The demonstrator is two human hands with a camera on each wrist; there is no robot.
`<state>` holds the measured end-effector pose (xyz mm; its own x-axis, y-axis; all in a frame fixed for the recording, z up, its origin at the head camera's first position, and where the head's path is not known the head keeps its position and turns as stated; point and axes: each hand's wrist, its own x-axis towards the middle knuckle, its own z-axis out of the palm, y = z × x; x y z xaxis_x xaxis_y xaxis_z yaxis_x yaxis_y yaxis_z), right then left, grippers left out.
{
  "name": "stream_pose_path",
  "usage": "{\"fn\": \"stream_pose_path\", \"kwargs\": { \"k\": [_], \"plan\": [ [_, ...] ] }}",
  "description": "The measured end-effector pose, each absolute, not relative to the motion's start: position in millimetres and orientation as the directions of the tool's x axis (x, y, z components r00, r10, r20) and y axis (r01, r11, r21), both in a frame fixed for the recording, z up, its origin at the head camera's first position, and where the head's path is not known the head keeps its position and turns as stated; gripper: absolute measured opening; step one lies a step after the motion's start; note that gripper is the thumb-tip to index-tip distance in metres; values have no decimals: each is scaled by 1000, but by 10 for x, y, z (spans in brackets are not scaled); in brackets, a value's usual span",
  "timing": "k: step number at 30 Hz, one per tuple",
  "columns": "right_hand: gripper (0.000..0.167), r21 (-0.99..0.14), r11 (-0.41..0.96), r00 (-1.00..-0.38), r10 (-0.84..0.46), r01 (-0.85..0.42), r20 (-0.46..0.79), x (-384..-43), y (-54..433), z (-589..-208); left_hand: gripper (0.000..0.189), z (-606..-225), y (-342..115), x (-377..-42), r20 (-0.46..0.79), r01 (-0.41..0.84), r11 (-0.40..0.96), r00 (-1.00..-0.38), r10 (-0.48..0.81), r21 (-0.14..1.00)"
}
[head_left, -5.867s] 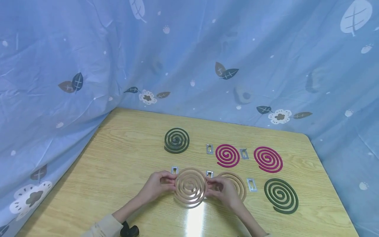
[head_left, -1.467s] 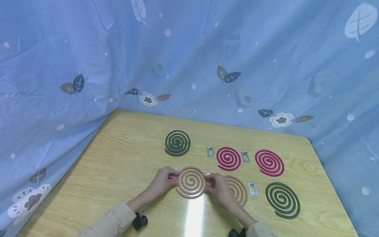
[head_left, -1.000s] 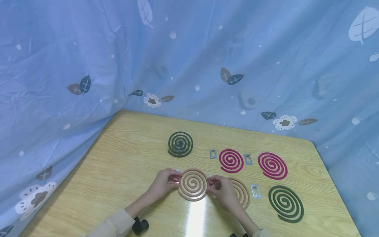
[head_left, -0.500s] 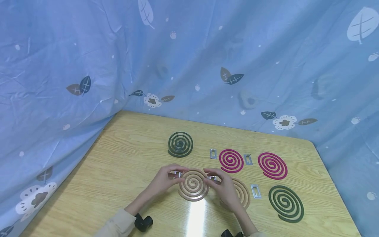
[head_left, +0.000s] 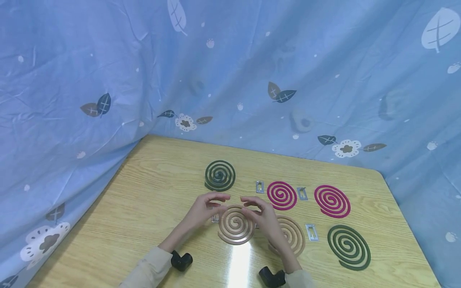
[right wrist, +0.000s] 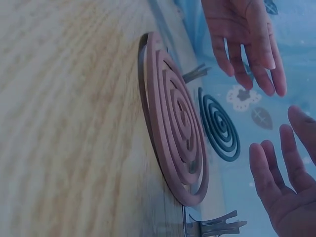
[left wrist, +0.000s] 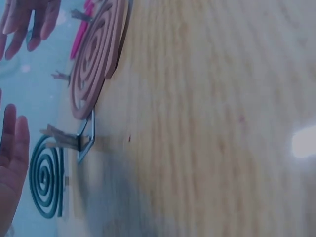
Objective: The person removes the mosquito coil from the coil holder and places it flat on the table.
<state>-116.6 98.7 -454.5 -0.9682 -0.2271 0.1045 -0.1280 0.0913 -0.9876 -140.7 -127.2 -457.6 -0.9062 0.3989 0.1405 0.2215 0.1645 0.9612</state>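
A light brown mosquito coil (head_left: pixel 235 221) lies on the table between two small metal coil stands. My left hand (head_left: pixel 206 208) hovers over its upper left edge, fingers loosely bent and holding nothing. Mirroring it, my right hand (head_left: pixel 264 214) is over the upper right edge, its fingers also apart and free. In the right wrist view the brown coil (right wrist: pixel 183 118) shows from the side, with a stand (right wrist: pixel 219 227) close by. The left stand (head_left: pixel 215 218) shows beside my left hand; the right one is mostly hidden by my right hand.
A second brown coil (head_left: pixel 299 236) lies partly under my right forearm. Behind are a dark green coil (head_left: pixel 220 176) and two magenta coils, one (head_left: pixel 282 195) nearer. Another green coil (head_left: pixel 348 247) lies at right, near a stand (head_left: pixel 311 232). A blue curtain (head_left: pixel 230 72) borders the table.
Earlier both hands held the brown coil by its sides, at first raised above the table. It now lies down, and both hands have let go and moved up from its edge.
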Motion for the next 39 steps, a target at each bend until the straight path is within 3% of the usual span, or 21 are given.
{"fn": "stream_pose_path", "kwargs": {
  "k": [6, 16, 32, 39],
  "plan": [
    [32, -991, 91, -976, -203, -102, 82, -1266, 958, -4560, 32, -4569, -1325, -1521, 146, 200, 109, -914, 379, 974],
    [29, -971, 102, -959, -209, -216, 191, -1506, 910, -4557, 33, -4538, -1400, -1738, 168, 221, 137, -933, 317, 966],
    [33, -983, 110, -970, -211, -146, 121, -1785, 863, -4408, 37, -4550, -1655, -2055, 100, 156, 169, -949, 298, 973],
    [39, -981, 114, -959, -254, -160, 127, -2018, 876, -4572, 39, -4575, -1775, -2148, 98, 146, 150, -953, 288, 978]
  ]
}}
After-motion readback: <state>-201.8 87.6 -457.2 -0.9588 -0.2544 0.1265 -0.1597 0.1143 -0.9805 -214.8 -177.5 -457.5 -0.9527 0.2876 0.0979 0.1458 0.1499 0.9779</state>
